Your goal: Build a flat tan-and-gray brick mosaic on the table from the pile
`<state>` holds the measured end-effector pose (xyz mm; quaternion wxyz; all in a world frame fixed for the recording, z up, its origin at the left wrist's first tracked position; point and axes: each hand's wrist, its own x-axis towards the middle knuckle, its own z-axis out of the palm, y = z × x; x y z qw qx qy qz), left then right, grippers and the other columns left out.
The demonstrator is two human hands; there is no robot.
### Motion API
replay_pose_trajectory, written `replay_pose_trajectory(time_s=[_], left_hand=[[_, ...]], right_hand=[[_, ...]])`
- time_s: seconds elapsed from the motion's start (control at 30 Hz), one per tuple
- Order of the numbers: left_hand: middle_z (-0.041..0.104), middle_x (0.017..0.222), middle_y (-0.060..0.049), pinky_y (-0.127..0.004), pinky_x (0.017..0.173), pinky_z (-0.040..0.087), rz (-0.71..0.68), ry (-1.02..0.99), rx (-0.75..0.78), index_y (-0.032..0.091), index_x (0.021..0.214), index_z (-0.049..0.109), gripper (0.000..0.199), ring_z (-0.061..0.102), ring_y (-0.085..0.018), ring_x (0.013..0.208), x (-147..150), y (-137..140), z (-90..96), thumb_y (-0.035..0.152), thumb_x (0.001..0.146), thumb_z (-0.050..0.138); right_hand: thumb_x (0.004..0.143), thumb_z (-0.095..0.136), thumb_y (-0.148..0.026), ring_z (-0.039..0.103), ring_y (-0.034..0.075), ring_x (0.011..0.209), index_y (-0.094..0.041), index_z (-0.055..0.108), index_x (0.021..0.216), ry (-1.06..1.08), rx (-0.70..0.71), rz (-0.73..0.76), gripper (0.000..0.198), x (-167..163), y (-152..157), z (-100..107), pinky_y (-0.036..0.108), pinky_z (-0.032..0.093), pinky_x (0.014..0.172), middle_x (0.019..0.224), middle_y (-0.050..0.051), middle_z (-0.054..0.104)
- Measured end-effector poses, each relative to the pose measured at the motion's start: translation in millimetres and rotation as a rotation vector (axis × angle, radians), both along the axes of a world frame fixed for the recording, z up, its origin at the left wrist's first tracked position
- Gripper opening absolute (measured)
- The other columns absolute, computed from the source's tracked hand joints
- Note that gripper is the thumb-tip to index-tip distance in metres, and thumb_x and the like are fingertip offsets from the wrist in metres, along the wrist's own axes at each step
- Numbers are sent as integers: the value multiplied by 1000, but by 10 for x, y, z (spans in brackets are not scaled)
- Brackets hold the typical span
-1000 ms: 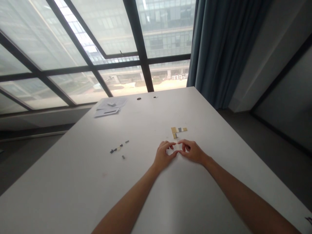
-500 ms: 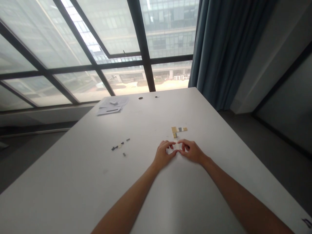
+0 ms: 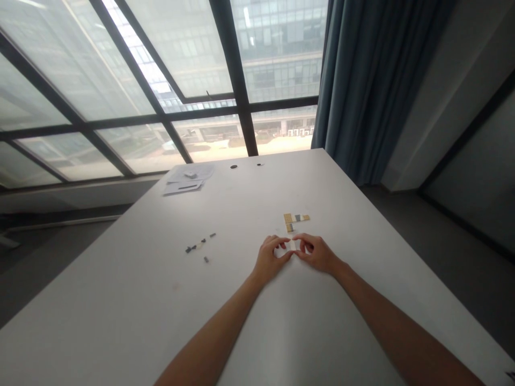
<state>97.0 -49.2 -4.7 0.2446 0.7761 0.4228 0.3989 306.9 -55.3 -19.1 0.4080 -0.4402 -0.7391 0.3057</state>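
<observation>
My left hand point(image 3: 272, 258) and my right hand point(image 3: 316, 252) meet low over the table, thumbs and fingertips pinching a small white block point(image 3: 293, 245) between them. Its exact shape is partly covered by the fingers. Just beyond the fingertips lies a flat, angled arrangement of yellow, white and grey pieces point(image 3: 288, 219), one arm pointing right and a shorter one pointing toward me. Neither hand touches it.
To the left lie several small dark and pale pieces point(image 3: 195, 246), a grey piece point(image 3: 213, 235) and another grey piece point(image 3: 206, 259). Papers point(image 3: 183, 187) rest at the white table's point(image 3: 132, 300) far left corner. Beyond stand windows and a blue curtain point(image 3: 354, 96).
The view has tilted up slightly, so everything sits a little lower. Both hands keep their pinch on the white block, with hardly any other movement.
</observation>
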Motion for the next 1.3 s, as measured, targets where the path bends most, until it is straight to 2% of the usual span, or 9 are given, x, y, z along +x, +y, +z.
replay_pose_trajectory(time_s=[0.33, 0.47, 0.57, 0.67, 1.0, 1.3], left_hand=[[66, 87, -3, -33, 81, 47, 8, -8, -17, 23, 107, 73, 28, 56, -19, 85, 1, -10, 24, 27, 79, 77], [67, 87, -3, -33, 82, 47, 41, 4, -11, 23, 111, 70, 31, 56, -19, 84, 8, 7, 10, 26, 80, 75], [66, 84, -2, -32, 80, 46, 116, 35, 7, 21, 107, 70, 24, 55, -18, 82, 20, 26, -15, 20, 83, 69], [65, 82, -2, -32, 80, 46, 170, 87, 6, 21, 102, 70, 20, 56, -18, 82, 34, 42, -44, 15, 85, 63], [66, 86, -4, -37, 87, 47, 166, 257, 15, 20, 105, 71, 23, 56, -22, 89, 81, 34, -84, 15, 87, 58], [63, 84, -4, -36, 85, 46, 160, 314, 21, 21, 107, 70, 23, 54, -21, 87, 90, 32, -113, 17, 88, 58]], right_hand=[[82, 69, -32, 38, 9, 56, -19, 68, 114, 2, -28, 1, 35, 12, -8, 59, 22, 35, 56, 69, -4, 58], [83, 67, -32, 44, 11, 59, -19, 70, 113, -26, 0, -92, 33, 28, 28, 28, 23, 38, 59, 69, -3, 58], [86, 63, -32, 50, 13, 63, -18, 69, 114, -109, 22, -227, 33, 32, 67, 14, 24, 40, 63, 71, -2, 61], [88, 61, -30, 55, 14, 67, -18, 68, 118, -233, 12, -301, 34, 21, 86, 18, 25, 41, 67, 76, -1, 65], [91, 59, -26, 61, 17, 73, -22, 70, 117, -527, -39, -335, 28, -51, 49, 108, 26, 38, 67, 80, 3, 70], [89, 63, -30, 60, 17, 66, -22, 72, 114, -481, -64, -410, 27, -61, 62, 61, 26, 36, 63, 74, 2, 70]])
